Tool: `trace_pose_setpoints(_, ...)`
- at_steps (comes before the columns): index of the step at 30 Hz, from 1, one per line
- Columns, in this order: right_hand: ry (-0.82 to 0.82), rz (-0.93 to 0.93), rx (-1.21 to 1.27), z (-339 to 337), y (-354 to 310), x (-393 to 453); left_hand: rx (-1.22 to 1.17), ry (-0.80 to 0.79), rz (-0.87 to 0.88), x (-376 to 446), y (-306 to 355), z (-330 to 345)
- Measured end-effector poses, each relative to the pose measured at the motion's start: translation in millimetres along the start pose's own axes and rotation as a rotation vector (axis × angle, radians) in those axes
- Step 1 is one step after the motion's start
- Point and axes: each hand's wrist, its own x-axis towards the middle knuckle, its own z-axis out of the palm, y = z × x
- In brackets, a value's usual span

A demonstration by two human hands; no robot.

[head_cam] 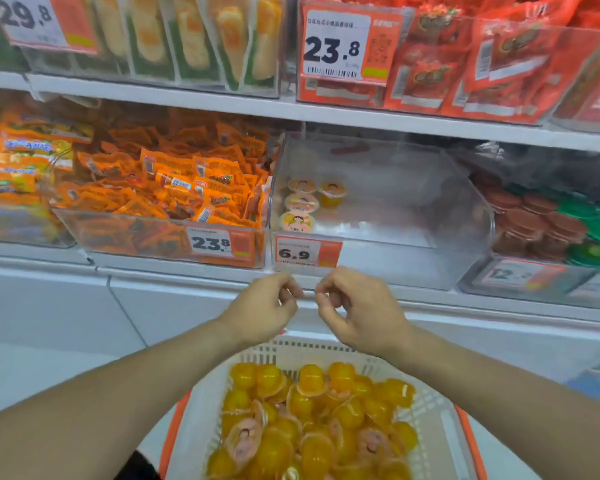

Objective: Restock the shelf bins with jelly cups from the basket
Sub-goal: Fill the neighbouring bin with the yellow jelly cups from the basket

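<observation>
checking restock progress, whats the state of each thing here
clear plastic shelf bin: nearly empty, four jelly cups at its left
white basket with orange rim: full of orange jelly cups
left hand: curled, seemingly holding nothing
right hand: same

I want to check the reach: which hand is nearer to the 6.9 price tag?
The right hand, slightly. It is just below the 6.9 price tag, by its right corner; the left hand is below it, a little to the left.
</observation>
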Motion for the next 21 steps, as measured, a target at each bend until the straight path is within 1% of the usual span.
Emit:
trace_pose_setpoints(1,-0.091,0.04,-0.012,11,10,-17,0.041,-0.062,-0.03,-1,-2,-1)
trace_pose_setpoints(2,-0.191,0.119,-0.028,21,18,-34,0.099,-0.147,-0.06,-2,-5,-1)
trace_pose_setpoints(5,-0.581,0.417,-0.155,59,45,-95,0.261,-0.437,-0.19,-6,-9,-8)
trace_pose_setpoints(6,-0.697,0.493,-0.192,71,51,-115,0.282,-0.483,-0.239,-8,-10,-10)
trace_pose_setpoints(8,-0.828,0.613,-0.214,90,62,-150,0.318,-0.503,-0.303,-11,-12,-11)
trace_pose_setpoints(11,-0.895,0.736,-0.199,106,75,-182,0.442,-0.554,-0.331,-12,-16,-6)
trace_pose_setpoints(13,-0.914,0.781,-0.211,114,79,-194,0.531,-0.594,-0.338,-8,-19,4)
trace_pose_setpoints(14,-0.885,0.81,-0.216,118,79,-198,0.56,-0.586,-0.341,-5,-21,12)
trace_pose_setpoints(16,-0.781,0.877,-0.21,127,76,-200,0.563,-0.498,-0.324,0,-26,32)
trace_pose_setpoints(18,-0.705,0.889,-0.202,133,76,-199,0.478,-0.376,-0.332,0,-41,61)
trace_pose_setpoints(20,-0.634,0.89,-0.146,133,78,-199,0.356,-0.326,-0.392,-10,-52,87)
trace_pose_setpoints(21,-0.588,0.896,-0.103,132,79,-200,0.329,-0.314,-0.45,-20,-64,100)
